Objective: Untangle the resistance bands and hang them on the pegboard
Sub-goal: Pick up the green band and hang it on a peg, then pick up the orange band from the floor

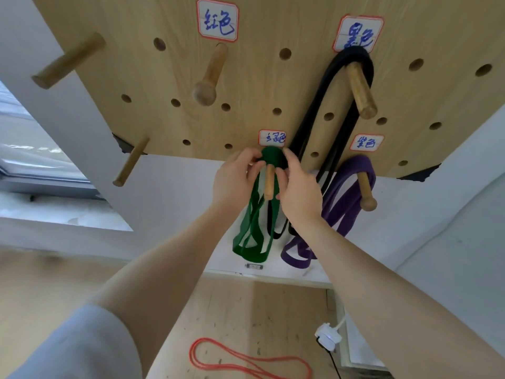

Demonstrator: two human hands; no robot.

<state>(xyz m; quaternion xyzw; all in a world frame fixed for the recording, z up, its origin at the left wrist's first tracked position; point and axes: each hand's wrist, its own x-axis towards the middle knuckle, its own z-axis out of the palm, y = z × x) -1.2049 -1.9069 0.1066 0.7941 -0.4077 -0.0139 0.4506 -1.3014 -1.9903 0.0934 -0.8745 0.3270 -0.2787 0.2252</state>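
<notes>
four resistance bands, six wooden pegs, four labels, two hands

pegboard: top and right side cut off by the frame edges.
green band: its top loop on the peg is partly covered by the left hand and right hand.
black band: lower end runs behind the right hand and forearm.
purple band: bottom loop partly behind the right forearm.
red band: lower part cut off by the bottom edge.
labels: handwriting small and blurred on the lower ones.
small object under the green band: too small to tell.
</notes>
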